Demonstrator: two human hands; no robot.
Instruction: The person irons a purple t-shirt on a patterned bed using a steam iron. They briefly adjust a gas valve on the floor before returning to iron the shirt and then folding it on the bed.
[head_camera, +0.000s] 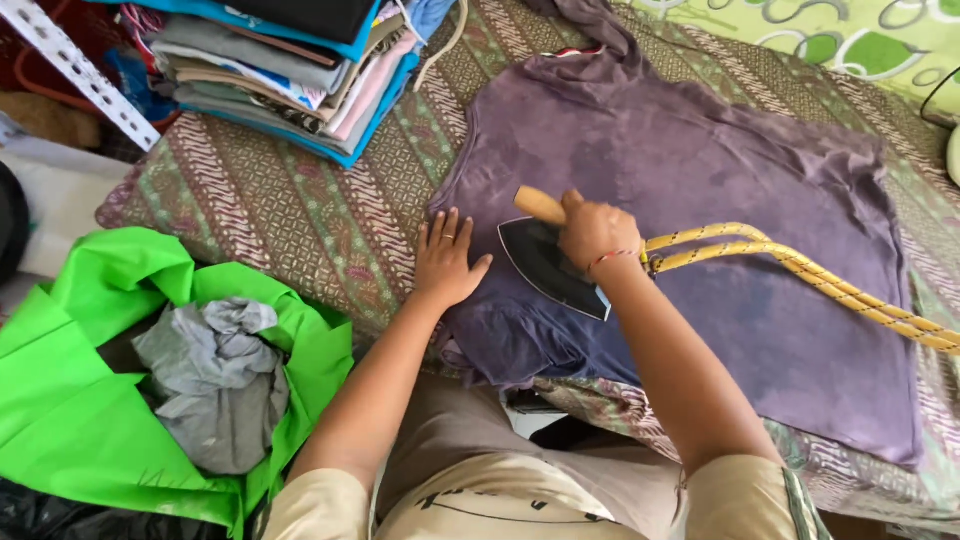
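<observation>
- Your right hand (597, 232) is closed around the pale wooden handle (540, 205) of a dark, pointed flat iron (553, 268), which rests on a faded purple cotton T-shirt (720, 170).
- Your left hand (446, 262) lies flat, fingers spread, holding nothing, pressing the shirt's edge just left of the iron.
- The shirt is spread over a green and brown batik-patterned cloth (290, 200) covering the bed.
- A yellow braided cord (800, 270) runs from the iron's back across the shirt to the right.
- A stack of folded clothes (290, 70) sits at the upper left, well apart.
- A bright green fabric bag (70, 400) with crumpled grey clothing (215, 385) lies at the lower left.
</observation>
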